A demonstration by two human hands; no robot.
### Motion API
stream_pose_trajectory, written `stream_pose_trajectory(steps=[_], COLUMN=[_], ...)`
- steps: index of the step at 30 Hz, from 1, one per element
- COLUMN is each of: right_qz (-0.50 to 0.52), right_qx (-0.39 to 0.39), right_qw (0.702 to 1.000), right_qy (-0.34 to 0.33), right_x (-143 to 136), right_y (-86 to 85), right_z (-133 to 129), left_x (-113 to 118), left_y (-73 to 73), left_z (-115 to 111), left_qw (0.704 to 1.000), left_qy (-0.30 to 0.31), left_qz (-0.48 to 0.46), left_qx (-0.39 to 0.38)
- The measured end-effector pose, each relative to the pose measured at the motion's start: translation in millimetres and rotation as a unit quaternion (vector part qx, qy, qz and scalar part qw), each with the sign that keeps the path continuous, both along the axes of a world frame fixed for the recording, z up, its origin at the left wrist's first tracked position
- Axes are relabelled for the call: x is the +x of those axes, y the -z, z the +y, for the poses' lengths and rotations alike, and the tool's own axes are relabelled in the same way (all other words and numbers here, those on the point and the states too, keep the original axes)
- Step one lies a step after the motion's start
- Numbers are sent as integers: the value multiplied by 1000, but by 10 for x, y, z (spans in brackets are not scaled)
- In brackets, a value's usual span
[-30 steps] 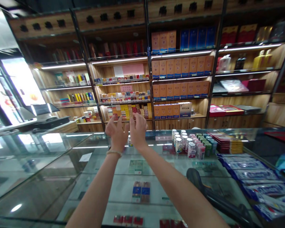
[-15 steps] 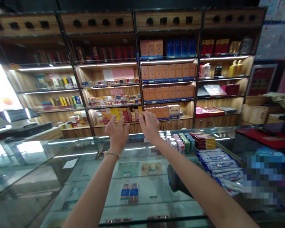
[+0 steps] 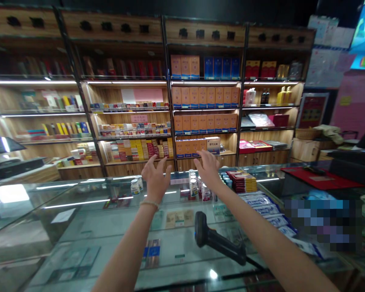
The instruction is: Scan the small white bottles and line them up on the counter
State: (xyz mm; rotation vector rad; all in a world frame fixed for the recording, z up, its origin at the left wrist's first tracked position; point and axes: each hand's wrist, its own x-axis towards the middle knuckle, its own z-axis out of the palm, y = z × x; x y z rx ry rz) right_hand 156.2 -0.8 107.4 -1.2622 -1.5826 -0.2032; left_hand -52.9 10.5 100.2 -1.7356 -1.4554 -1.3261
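Both arms reach forward over a glass counter point(image 3: 115, 233). My left hand point(image 3: 156, 178) is raised with its fingers spread, holding nothing; a bracelet is on its wrist. Just left of it stand small white containers point(image 3: 135, 187) on the counter. My right hand point(image 3: 209, 169) is also open, its fingers apart, in front of several small white-topped containers point(image 3: 194, 187). Its forearm hides part of that group, and I cannot tell whether its fingers touch any of them. Between the forearms lies a black handheld barcode scanner point(image 3: 220, 243) with a cable.
Stacked red and yellow packs point(image 3: 241, 181) and blue-and-white packets point(image 3: 261, 207) lie to the right. Beyond them is a red mat point(image 3: 320, 178). Lit shelves point(image 3: 167, 109) with boxes line the back wall. A sheet of paper point(image 3: 63, 215) lies at the left.
The view has turned right, so the shelves sit further left. Both hands remain open, slightly further apart. More of the scanner shows, and white containers have come into sight left of my left hand.
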Motion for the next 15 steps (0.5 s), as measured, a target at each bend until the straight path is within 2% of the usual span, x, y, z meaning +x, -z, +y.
stream_pose_trajectory(steps=[7, 15], right_qz=[-30, -67], right_qx=[-11, -12], right_qw=[999, 997], right_qy=[22, 42], right_x=[160, 270], right_y=[170, 382], right_z=[51, 241], left_x=[311, 488], left_y=[132, 345], left_z=[82, 298], left_qw=[999, 999], left_qy=[20, 23], left_qz=[-26, -20], left_qx=[-12, -21])
